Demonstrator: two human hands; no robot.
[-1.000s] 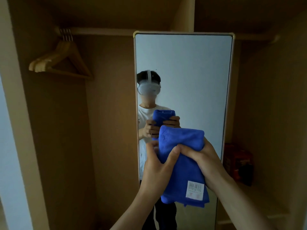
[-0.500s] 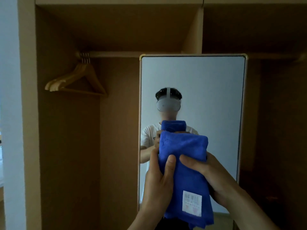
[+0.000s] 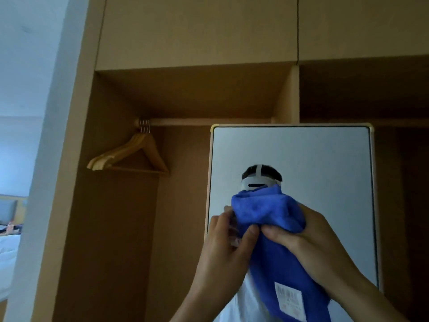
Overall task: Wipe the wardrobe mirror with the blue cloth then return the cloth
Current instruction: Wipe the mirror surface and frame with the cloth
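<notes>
The head view, the only one, looks forward and up into an open light-wood wardrobe, where a tall rectangular mirror with a pale rounded frame stands in front of the middle partition. Both bare hands are raised before the lower half of the glass with a bunched blue microfibre cloth between them. The left hand is clamped on the cloth's left edge, thumb pressed forward into the fabric and fingers curled round its far side. The right hand is clamped on the right side of the bundle, thumb and fingers pinching a thick fold so that the top mounds into a rounded pad. The rest of the cloth hangs down between the wrists, with a white printed label on its lower part facing the camera. This two-handed hold reads as gathering the loose fabric into a compact wad, so that a firm face can be pressed flat to the glass rather than a trailing corner. Whether the cloth already touches the mirror cannot be told, since it is seen only from behind; the glass above it shows the reflection of a head-worn camera and a pale wall. I judge the wipe to be at its start or not yet begun. To the left, a set of wooden hangers hangs from the rail, well apart from the hands and clear of any sweep across the mirror.
</notes>
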